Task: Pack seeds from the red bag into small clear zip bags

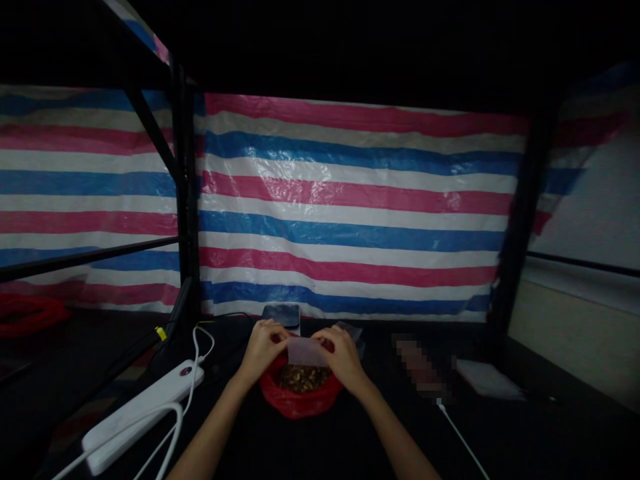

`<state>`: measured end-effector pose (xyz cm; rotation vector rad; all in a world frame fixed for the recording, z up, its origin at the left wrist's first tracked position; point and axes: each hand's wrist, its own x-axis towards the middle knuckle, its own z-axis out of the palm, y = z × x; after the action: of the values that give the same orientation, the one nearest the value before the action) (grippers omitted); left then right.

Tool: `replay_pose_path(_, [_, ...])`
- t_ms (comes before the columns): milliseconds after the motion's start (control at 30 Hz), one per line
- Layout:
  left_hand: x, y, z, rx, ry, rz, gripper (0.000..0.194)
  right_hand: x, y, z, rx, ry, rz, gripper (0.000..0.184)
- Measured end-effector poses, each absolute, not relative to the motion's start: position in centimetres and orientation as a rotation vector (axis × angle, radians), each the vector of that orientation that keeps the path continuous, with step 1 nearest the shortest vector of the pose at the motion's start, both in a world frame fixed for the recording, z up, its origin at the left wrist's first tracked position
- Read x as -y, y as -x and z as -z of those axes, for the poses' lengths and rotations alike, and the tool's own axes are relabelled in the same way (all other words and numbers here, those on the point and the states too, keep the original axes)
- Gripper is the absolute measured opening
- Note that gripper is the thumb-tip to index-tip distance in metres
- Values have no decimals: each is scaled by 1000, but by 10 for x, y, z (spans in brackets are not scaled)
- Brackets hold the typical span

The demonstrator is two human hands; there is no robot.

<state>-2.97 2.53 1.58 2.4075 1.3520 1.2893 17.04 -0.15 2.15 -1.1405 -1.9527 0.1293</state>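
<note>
a small pale sheet (306, 352) is held over the mouth of a red bag (300, 405), its left edge pinched between thumb and fingers of the left hand (267, 343) and its upper right part pinched by the right hand (341, 353). whether it is a single layer or a flat pouch cannot be told. the hands are set narrowly apart, with only the sheet between them.

the table (380, 460) is bounded at the back by a striped tarp (350, 200) and framed by a dark left post (186, 200) and a dark right post (523, 200). at the left, room is narrowed by a white power strip (143, 417) and looped white cables (177, 427). to the right, some room is left between the hand and a pixelated object (420, 367), near which a white pad (487, 379) is laid.

small brown pieces (303, 379) in the bag are partly covered by the sheet, and their kind cannot be made out. a dark-topped box (281, 316) is partly hidden behind the left hand, and clear plastic (353, 331) behind the right. both forearms are cut off by the lower edge. a red bundle (30, 313) is cut off at the far left.
</note>
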Motion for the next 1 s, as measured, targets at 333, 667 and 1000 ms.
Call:
replay_pose_path(333, [-24, 14, 5, -1139, -2216, -1158, 34, -5, -184, -21, 1583, 1113, -160, 17])
replay_pose_path(667, [-26, 24, 5, -1208, -2125, -1234, 41, -16, -248, -31, 1041, 1042, -225, 45])
replay_pose_path(1000, [-50, 50, 16, -1599, -1957, -1425, 46, 69, -523, -10, 668, 1811, 329, 51])
